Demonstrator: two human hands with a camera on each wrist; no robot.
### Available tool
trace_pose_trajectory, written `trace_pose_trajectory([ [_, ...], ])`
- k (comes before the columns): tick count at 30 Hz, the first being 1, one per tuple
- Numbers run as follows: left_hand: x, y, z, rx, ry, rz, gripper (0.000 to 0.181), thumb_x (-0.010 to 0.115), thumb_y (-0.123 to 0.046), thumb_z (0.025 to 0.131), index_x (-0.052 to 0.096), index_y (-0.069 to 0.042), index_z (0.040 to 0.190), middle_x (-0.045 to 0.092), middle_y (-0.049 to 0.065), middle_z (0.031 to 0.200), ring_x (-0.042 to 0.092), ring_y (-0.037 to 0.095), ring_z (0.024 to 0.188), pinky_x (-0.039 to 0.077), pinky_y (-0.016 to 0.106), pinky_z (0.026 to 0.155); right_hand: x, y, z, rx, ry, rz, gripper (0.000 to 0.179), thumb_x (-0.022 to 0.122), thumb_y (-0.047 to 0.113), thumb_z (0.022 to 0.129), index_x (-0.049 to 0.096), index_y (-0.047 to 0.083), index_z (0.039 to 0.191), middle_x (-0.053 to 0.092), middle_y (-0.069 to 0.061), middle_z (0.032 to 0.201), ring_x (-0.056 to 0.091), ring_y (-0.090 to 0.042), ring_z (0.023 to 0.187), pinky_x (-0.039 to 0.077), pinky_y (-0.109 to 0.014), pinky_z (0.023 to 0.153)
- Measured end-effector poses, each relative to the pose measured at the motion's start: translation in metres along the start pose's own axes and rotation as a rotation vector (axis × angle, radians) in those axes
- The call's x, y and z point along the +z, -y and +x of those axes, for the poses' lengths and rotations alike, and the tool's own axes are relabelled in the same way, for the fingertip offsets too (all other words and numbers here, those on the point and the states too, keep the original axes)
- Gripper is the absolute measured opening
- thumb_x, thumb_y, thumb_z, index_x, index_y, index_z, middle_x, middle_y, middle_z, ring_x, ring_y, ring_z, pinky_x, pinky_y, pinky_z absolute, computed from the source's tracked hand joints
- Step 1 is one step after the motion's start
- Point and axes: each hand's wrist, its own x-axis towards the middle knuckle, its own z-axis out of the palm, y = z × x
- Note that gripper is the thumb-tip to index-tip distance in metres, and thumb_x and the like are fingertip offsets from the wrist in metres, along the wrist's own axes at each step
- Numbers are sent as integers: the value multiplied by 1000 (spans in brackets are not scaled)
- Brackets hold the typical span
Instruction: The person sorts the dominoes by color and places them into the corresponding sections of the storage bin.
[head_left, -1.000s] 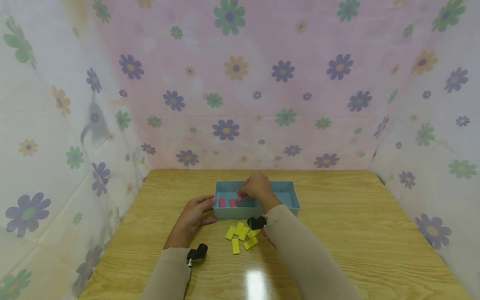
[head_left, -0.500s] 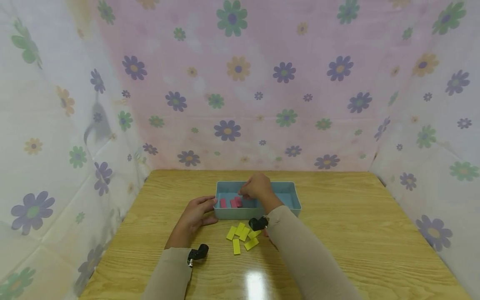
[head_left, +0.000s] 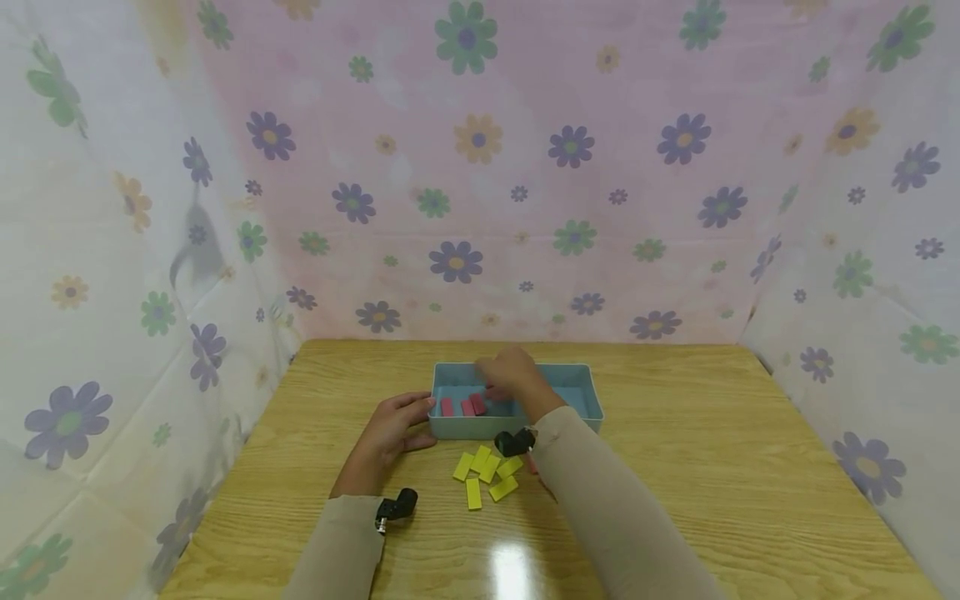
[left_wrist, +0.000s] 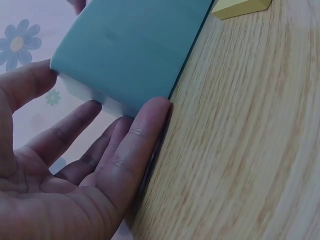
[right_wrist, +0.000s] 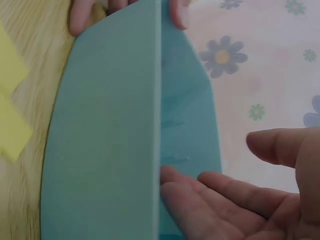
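Observation:
A long light-blue box stands on the table in the head view. My left hand grips its left end; in the left wrist view the thumb presses the front wall and other fingers touch the end wall. My right hand is over the box, its fingers reaching inside. In the right wrist view, thumb and fingers are spread apart with nothing between them. Inside at the left lie a pink block, a second pink block and a third pink block close against the second.
Several yellow blocks lie on the wooden table in front of the box. Another pink block shows partly beside the right sleeve. A flowered cloth hangs behind and at both sides.
My right hand has let go of a pink block, which now lies beside the second one in the box. The fingers have lifted off and opened. The left hand stays at the box end.

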Motion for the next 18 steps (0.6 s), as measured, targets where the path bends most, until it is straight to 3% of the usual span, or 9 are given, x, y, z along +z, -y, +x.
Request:
trace_pose_trajectory([
  [4, 1, 0, 0, 4, -7, -5, 51, 69, -31, 101, 59, -6, 144, 63, 19, 140, 63, 31, 124, 64, 48, 83, 2, 4, 0, 42, 95, 149, 58, 62, 38, 101, 54, -4, 141, 64, -26, 132, 70, -39, 113, 58, -50, 98],
  [7, 1, 0, 0, 5, -6, -9, 50, 69, -30, 101, 60, -6, 144, 63, 19, 139, 64, 30, 122, 64, 48, 83, 4, 6, 0, 56, 161, 148, 66, 59, 40, 103, 44, 0, 154, 54, -27, 144, 60, -43, 128, 51, -54, 108],
  [12, 1, 0, 1, 6, 3, -11, 49, 68, -30, 102, 60, -7, 144, 63, 18, 139, 63, 30, 123, 64, 47, 84, 7, 6, -1, 73, 230, 116, 67, 52, 42, 107, 38, 2, 158, 45, -29, 154, 49, -47, 139, 42, -59, 116],
  [18, 1, -1, -1, 9, -8, -7, 50, 69, -31, 101, 60, -7, 143, 62, 19, 140, 63, 31, 125, 64, 47, 85, 8, 5, -3, 69, 261, 98, 69, 51, 47, 107, 39, 2, 157, 47, -28, 154, 57, -47, 131, 44, -58, 114],
])
